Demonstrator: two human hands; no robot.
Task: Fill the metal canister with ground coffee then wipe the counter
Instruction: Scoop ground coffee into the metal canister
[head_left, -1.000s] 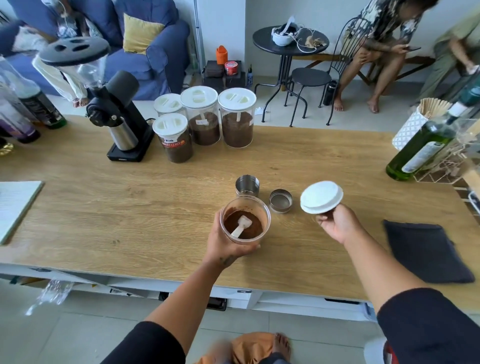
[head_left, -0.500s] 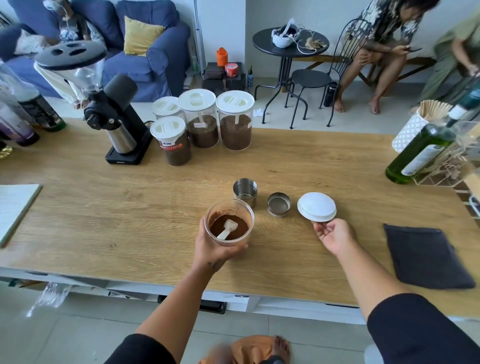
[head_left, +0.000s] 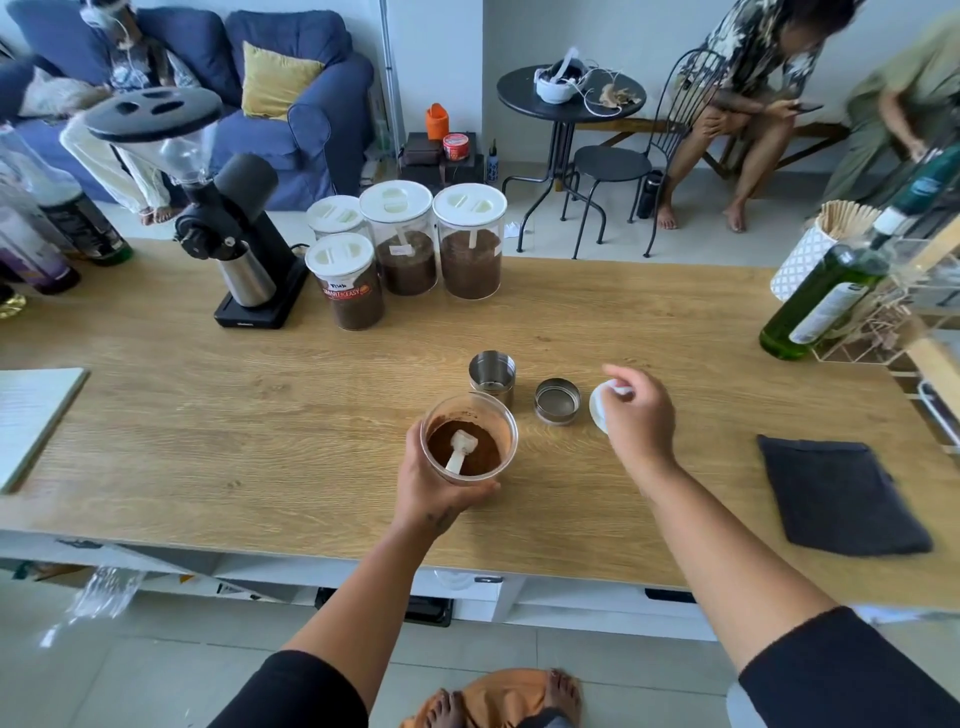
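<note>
My left hand (head_left: 434, 493) grips a clear plastic jar (head_left: 506, 441) of ground coffee near the front of the wooden counter (head_left: 208, 415). A white scoop (head_left: 460, 449) lies in the coffee. Just behind the jar stands the small open metal canister (head_left: 492, 371), and its round metal lid (head_left: 557, 401) lies to the right of it. My right hand (head_left: 641, 415) hovers palm down over the jar's white lid (head_left: 597, 408), which lies on the counter mostly hidden under the fingers. A dark cloth (head_left: 841, 493) lies flat at the right.
A black coffee grinder (head_left: 234, 249) and several lidded coffee jars (head_left: 467, 244) stand at the back. A green bottle (head_left: 821, 301) and a white stick holder (head_left: 805, 260) crowd the right edge. A notebook (head_left: 31, 415) and bottles (head_left: 52, 234) sit at the left. People sit beyond.
My right hand set the white lid down on the counter, let go, and now hovers over it. My left hand kept the jar, drawing it slightly nearer.
</note>
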